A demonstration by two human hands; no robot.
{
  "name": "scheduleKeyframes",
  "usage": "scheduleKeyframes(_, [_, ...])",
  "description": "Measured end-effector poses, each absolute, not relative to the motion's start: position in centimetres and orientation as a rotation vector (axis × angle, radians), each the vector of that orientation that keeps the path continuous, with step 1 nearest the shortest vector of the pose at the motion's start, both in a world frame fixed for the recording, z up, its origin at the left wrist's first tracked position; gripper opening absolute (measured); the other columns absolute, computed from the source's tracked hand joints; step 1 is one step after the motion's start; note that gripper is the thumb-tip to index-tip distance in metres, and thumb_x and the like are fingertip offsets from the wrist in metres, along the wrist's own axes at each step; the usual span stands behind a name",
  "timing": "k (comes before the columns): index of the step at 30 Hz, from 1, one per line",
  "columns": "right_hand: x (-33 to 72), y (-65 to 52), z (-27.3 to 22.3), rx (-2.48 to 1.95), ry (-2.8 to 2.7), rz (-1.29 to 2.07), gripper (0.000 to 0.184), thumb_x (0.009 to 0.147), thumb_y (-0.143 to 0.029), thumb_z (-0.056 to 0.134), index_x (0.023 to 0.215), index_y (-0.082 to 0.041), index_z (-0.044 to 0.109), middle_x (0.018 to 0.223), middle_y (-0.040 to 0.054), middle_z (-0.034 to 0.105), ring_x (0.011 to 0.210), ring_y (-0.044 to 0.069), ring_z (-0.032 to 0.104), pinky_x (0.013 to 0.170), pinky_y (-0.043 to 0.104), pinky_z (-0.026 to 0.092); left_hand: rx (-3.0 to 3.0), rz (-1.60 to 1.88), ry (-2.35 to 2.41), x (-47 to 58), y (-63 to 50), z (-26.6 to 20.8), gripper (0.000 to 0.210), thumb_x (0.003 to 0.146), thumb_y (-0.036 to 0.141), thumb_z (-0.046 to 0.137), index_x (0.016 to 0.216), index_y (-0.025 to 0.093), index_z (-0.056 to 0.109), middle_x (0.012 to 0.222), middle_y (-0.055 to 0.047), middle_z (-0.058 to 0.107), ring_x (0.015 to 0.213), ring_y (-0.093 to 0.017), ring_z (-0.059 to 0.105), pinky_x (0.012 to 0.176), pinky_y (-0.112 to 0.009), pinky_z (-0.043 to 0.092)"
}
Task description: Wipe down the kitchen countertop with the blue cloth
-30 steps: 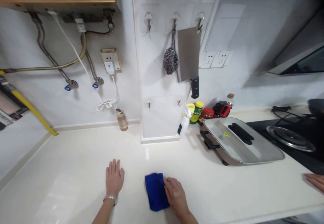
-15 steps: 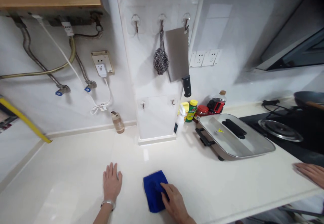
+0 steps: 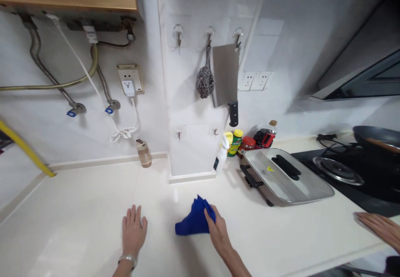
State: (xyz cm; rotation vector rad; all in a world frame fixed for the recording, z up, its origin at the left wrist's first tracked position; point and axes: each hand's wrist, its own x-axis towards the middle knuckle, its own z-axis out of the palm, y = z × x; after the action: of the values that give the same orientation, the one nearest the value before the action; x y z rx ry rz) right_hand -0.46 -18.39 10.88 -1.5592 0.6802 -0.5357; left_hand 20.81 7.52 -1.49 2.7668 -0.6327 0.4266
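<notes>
Here, the person's right hand (image 3: 219,229) grips a blue cloth (image 3: 194,222) by its right side, apparently raised over the white counter (image 3: 78,210). The cloth's long axis runs roughly left to right, a narrow corner pointing left and a peak toward the wall (image 3: 193,156). The left hand (image 3: 133,232) lies flat, fingers slightly spread. Farther right are a lidded rectangular pan (image 3: 286,181) and another person's hand (image 3: 379,227).

cloth (image 3: 195,219) is matt fabric | countertop (image 3: 87,210) shines, smooth | cleaver blade (image 3: 226,74) is smooth metal | scourer (image 3: 205,82) is rough, glinting metal | spray bottle (image 3: 222,156) looks plastic
</notes>
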Motion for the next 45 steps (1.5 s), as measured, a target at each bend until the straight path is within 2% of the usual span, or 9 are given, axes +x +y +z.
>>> scheduleKeyframes(4, [2.2,-18.0,16.0,-1.196,0.685,-0.658,0.061,0.082,-0.064,0.064,0.124,-0.02,0.059,0.11,0.0044,0.07,0.103,0.023,0.063,0.092,0.034,0.052,2.752,0.439,-0.619,20.9,7.6,-1.7,0.058,0.096,0.039,0.029,0.142,0.012,0.051,0.155,-0.016,0.044,0.149,-0.032,0.029,0.12,-0.055,0.027])
scheduleKeyframes(7, [2.5,-18.5,16.5,-0.846,0.789,-0.777,0.072,0.078,-0.061,0.069,0.135,-0.021,0.052,0.12,0.0061,0.068,0.115,0.025,0.061,0.09,0.037,0.056,2.732,0.471,-0.625,20.8,7.6,-1.8,0.058,0.096,0.039,0.029,0.142,0.012,0.051,0.154,-0.016,0.044,0.149,-0.032,0.029,0.121,-0.054,0.025])
scheduleKeyframes(15, [-4.9,-23.7,2.1,-0.812,1.211,-0.924,0.072,0.075,-0.064,0.062,0.128,-0.016,0.058,0.118,0.011,0.069,0.109,0.028,0.065,0.085,0.04,0.06,2.759,0.427,-0.613,20.8,7.5,-1.3,0.059,0.096,0.04,0.028,0.141,0.011,0.052,0.154,-0.017,0.045,0.148,-0.032,0.03,0.12,-0.054,0.026])
scheduleKeyframes(19, [-8.9,-25.2,-0.6,-0.815,1.346,-1.002,0.077,0.075,-0.067,0.06,0.134,-0.017,0.055,0.121,0.0104,0.068,0.117,0.032,0.061,0.094,0.048,0.056,2.779,0.394,-0.605,20.9,7.3,-1.1,0.061,0.096,0.041,0.025,0.143,0.011,0.051,0.155,-0.017,0.043,0.149,-0.032,0.029,0.121,-0.053,0.024])
scheduleKeyframes(23, [-8.8,-25.0,1.4,-1.087,1.338,-1.025,0.082,0.081,-0.069,0.055,0.143,-0.015,0.048,0.133,0.0114,0.062,0.129,0.031,0.052,0.113,0.048,0.041,2.809,0.348,-0.599,20.9,6.9,-0.6,0.062,0.097,0.04,0.024,0.144,0.008,0.048,0.157,-0.018,0.04,0.15,-0.033,0.026,0.122,-0.053,0.021])
scheduleKeyframes(26, [-6.8,-23.1,1.8,-1.496,1.151,-0.957,0.069,0.093,-0.06,0.042,0.148,-0.018,0.042,0.147,0.0109,0.051,0.137,0.028,0.045,0.119,0.049,0.033,2.817,0.313,-0.588,20.7,6.6,-0.2,0.061,0.097,0.039,0.026,0.145,0.009,0.047,0.157,-0.017,0.039,0.15,-0.032,0.025,0.122,-0.051,0.02])
scheduleKeyframes(30, [-5.0,-20.2,0.8,-2.278,0.7,-0.638,0.054,0.092,-0.048,0.05,0.14,-0.023,0.054,0.151,0.0109,0.046,0.143,0.036,0.035,0.119,0.065,0.023,2.822,0.297,-0.585,20.5,6.5,0.2,0.063,0.097,0.04,0.023,0.145,0.008,0.047,0.157,-0.018,0.039,0.15,-0.033,0.026,0.122,-0.052,0.021])
scheduleKeyframes(37, [-1.9,-21.3,0.9,-2.857,0.752,-0.658,0.053,0.098,-0.036,0.043,0.149,-0.021,0.041,0.157,0.0109,0.036,0.148,0.033,0.026,0.12,0.061,0.022,2.812,0.315,-0.567,20.6,6.7,0.1,0.066,0.095,0.043,0.021,0.143,0.009,0.05,0.156,-0.016,0.042,0.15,-0.03,0.026,0.123,-0.05,0.018])
scheduleKeyframes(45, [-2.2,-24.7,-2.2,-3.023,0.721,-0.509,0.061,0.098,-0.043,0.043,0.155,-0.03,0.024,0.161,0.006,0.028,0.148,0.032,0.024,0.12,0.055,0.022,2.824,0.21,-0.517,20.9,6.4,0.4,0.074,0.092,0.05,0.016,0.146,0.009,0.047,0.158,-0.015,0.038,0.15,-0.031,0.026,0.123,-0.053,0.021])
